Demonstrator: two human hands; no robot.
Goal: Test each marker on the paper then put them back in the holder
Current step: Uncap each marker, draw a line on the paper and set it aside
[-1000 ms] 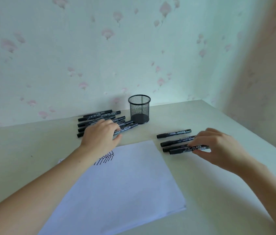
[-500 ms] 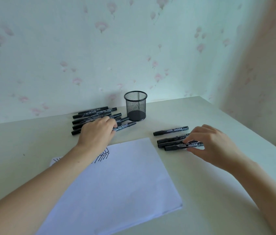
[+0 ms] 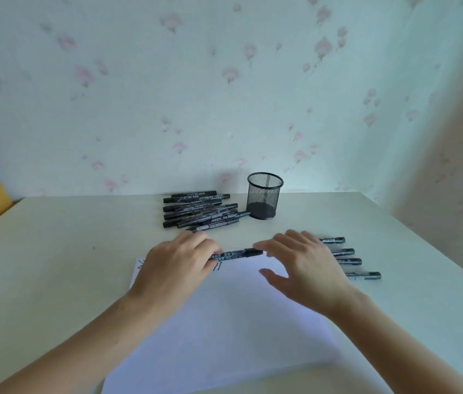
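Marker [image 3: 236, 253] (capped) held by left hand [image 3: 176, 265] fingers [image 3: 210, 248] over paper [image 3: 224, 322].

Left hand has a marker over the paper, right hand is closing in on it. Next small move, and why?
Probably the right hand pinches the cap end and pulls it off. The left hand grips the marker level above the paper, cap on and pointing at the open right fingers right beside it. It has to be uncapped before it can be tested.

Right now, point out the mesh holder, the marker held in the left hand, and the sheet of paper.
mesh holder [image 3: 264, 199]: head view, on its mesh wall.
marker [image 3: 237, 253]: head view, on the barrel between the two hands.
left hand [image 3: 177, 261]: head view, on its back.
sheet of paper [image 3: 224, 322]: head view, on its blank middle.
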